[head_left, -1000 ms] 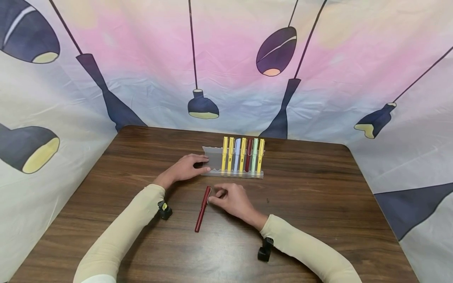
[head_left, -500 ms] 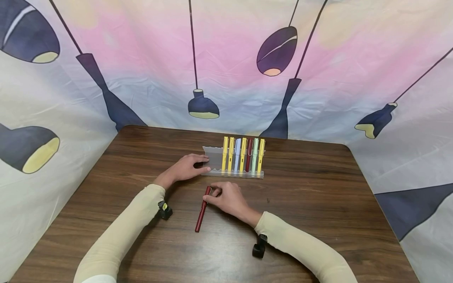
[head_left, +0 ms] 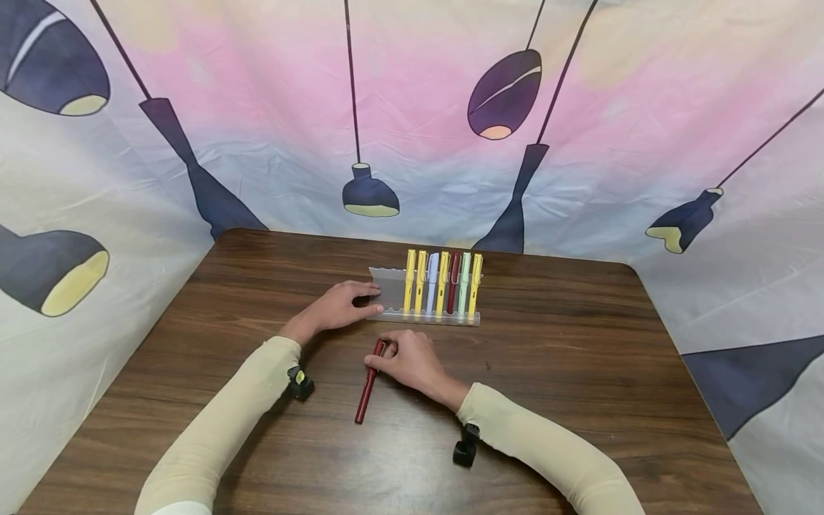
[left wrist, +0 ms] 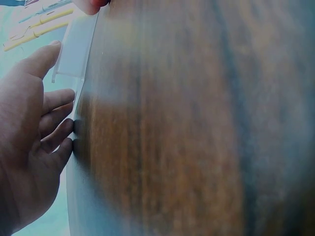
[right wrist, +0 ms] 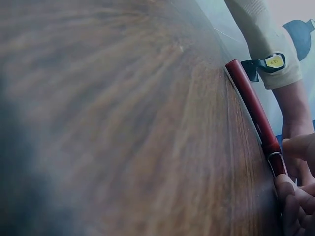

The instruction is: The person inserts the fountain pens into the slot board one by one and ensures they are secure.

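Note:
A clear pen stand (head_left: pixel 425 317) on the table holds a row of pens: several yellow ones (head_left: pixel 408 282), a pale blue one (head_left: pixel 433 282), a dark red one (head_left: pixel 453 284) and a mint green one (head_left: pixel 463 284). At its bare left end rests my left hand (head_left: pixel 336 304), thumb and fingers extended against the stand, also visible in the left wrist view (left wrist: pixel 29 128). A second dark red pen (head_left: pixel 366 395) lies in front of the stand. With thumb and fingertips my right hand (head_left: pixel 412 360) pinches its capped end; the right wrist view shows the clip on this pen (right wrist: pixel 251 105).
The brown wooden table (head_left: pixel 566 400) extends around both arms. Behind it hangs a cloth backdrop (head_left: pixel 290 107) printed with lamps. Small black cameras (head_left: pixel 465 445) are strapped to both wrists.
My right hand has shifted left onto the red pen, and its thumb now lies across the cap. The pen and my left hand have stayed in place.

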A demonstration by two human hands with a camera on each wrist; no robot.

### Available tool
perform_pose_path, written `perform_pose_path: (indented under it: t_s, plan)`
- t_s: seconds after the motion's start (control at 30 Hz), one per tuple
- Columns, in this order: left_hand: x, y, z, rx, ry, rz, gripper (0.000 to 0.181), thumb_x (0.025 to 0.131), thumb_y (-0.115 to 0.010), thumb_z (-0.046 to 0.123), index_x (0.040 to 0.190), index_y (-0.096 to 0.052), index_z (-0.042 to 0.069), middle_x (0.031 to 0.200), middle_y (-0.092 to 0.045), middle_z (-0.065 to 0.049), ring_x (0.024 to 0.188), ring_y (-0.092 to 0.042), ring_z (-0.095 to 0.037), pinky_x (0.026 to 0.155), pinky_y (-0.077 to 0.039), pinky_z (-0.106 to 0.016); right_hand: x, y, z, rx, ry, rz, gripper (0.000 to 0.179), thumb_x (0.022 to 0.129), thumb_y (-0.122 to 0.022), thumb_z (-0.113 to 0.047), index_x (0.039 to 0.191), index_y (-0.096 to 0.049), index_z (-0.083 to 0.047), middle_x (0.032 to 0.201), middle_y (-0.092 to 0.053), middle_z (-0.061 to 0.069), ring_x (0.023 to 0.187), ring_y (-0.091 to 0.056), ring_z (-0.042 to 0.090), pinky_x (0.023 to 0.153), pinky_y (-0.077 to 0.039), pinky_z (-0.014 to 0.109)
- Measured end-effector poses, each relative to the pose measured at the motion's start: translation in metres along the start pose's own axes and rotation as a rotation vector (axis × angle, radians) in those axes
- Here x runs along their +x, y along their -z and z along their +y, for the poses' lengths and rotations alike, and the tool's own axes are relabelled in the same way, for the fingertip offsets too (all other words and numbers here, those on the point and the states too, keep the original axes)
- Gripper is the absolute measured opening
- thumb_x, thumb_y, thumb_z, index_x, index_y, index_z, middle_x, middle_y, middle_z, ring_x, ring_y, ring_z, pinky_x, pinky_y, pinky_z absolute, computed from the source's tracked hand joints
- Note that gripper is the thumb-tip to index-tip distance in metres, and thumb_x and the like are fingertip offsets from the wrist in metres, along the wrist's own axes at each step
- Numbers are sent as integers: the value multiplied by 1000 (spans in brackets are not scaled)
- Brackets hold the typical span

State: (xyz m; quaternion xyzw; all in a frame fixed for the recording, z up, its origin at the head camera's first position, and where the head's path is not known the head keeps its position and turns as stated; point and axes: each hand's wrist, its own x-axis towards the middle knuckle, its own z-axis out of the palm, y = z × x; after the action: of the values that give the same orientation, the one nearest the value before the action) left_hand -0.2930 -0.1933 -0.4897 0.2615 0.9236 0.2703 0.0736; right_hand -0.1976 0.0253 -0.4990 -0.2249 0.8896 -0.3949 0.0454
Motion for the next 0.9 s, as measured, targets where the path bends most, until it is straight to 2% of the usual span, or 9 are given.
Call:
perform_pose_path:
  t_s: [0.43, 0.9]
  plan:
    - [-1, 0, 3, 1, 11, 3, 64, 99, -60, 56, 143, -61, 10, 153, -52, -12, 145, -41, -36, 118, -30, -59, 4, -1, -2, -55, -15, -10, 52, 87, -82, -41, 122, -74, -3, 61, -63, -15, 52, -57, -1, 58, -48, 22]
    - [-1, 0, 3, -2, 13, 10, 64, 99, -60, 56, 143, -61, 10, 153, -52, -11, 145, -42, -36, 118, -30, -59, 3, -1, -4, -24, -45, -1, 43, 85, -84, -33, 117, -76, -4, 64, -65, -13, 55, -58, -1, 56, -48, 21]
